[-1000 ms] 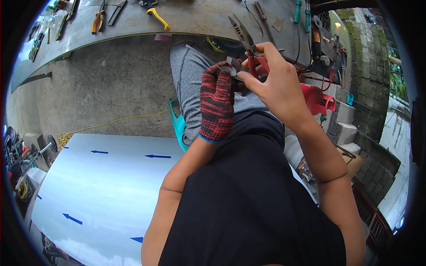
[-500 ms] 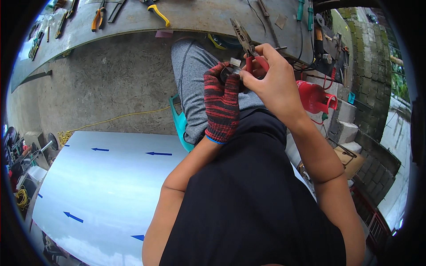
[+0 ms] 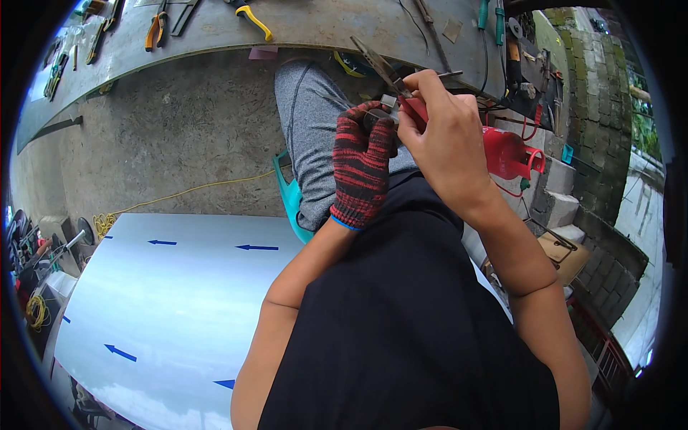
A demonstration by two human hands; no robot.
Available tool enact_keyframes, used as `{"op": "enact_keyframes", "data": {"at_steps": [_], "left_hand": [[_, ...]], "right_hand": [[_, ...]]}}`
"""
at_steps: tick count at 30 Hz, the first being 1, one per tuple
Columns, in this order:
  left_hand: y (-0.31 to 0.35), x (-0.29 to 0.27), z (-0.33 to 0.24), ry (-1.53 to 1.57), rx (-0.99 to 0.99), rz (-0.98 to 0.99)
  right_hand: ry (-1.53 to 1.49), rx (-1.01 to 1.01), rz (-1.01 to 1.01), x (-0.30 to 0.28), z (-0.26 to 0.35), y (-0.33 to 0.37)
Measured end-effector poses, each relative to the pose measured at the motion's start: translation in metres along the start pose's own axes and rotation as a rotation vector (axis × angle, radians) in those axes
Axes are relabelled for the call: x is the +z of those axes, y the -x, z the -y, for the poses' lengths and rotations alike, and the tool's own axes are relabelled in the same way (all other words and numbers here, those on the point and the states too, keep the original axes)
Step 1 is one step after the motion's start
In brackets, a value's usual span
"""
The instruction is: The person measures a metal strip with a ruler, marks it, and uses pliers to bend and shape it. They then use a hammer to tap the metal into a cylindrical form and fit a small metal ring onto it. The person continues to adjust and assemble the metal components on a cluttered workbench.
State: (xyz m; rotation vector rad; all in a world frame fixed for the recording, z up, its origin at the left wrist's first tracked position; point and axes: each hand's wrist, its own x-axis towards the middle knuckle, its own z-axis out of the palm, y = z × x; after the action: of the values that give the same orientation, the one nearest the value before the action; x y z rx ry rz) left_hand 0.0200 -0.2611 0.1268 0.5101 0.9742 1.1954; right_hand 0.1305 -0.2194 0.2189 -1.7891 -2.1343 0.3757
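Note:
My left hand [image 3: 362,154], in a red and black knit glove, is closed around a small metal piece [image 3: 388,102] with a shiny squared end. A dark round part shows between the gloved fingers; its kind I cannot make out. My bare right hand [image 3: 448,140] grips long-nose pliers [image 3: 380,61] by their red handles. The jaws point up and to the left, past the metal piece and toward the bench. Both hands are close together above my lap, and the right fingers partly hide the handles.
Ahead is a metal workbench [image 3: 308,27] with yellow-handled pliers [image 3: 254,21], orange-handled pliers [image 3: 155,32] and green-handled tools [image 3: 484,14]. A red tank [image 3: 504,152] stands at right. On my left lies a pale sheet [image 3: 179,287] with blue arrows; a teal stool [image 3: 290,193] is under me.
The pliers have tilted further left and their handles have come closer together. My right hand has turned, showing more of its back. The left hand has shifted slightly.

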Motion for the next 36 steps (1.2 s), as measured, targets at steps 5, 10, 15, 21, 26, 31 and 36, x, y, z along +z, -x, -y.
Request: {"op": "enact_keyframes", "data": {"at_steps": [5,10,15,21,26,31,36], "left_hand": [[-0.001,-0.004,-0.003,0.112,-0.110,-0.007],[-0.002,-0.004,-0.008,0.378,-0.198,-0.013],[-0.005,-0.004,-0.006,0.432,-0.237,0.074],[-0.003,-0.008,0.000,0.343,-0.184,0.129],[0.003,0.000,-0.012,0.405,-0.267,0.079],[0.005,0.001,-0.019,0.302,-0.224,0.097],[0.002,0.000,-0.020,0.271,-0.190,0.098]], "right_hand": [[-0.221,0.091,0.100,-0.004,-0.011,-0.001],[-0.445,0.201,0.132,-0.018,-0.016,0.000],[-0.270,0.002,0.074,-0.018,-0.012,0.002],[-0.139,-0.133,0.016,-0.016,-0.018,0.005],[-0.111,-0.126,0.009,-0.016,-0.021,0.007],[-0.125,-0.131,0.017,-0.018,-0.023,0.007],[-0.152,-0.116,0.007,-0.017,-0.027,0.006]]}}
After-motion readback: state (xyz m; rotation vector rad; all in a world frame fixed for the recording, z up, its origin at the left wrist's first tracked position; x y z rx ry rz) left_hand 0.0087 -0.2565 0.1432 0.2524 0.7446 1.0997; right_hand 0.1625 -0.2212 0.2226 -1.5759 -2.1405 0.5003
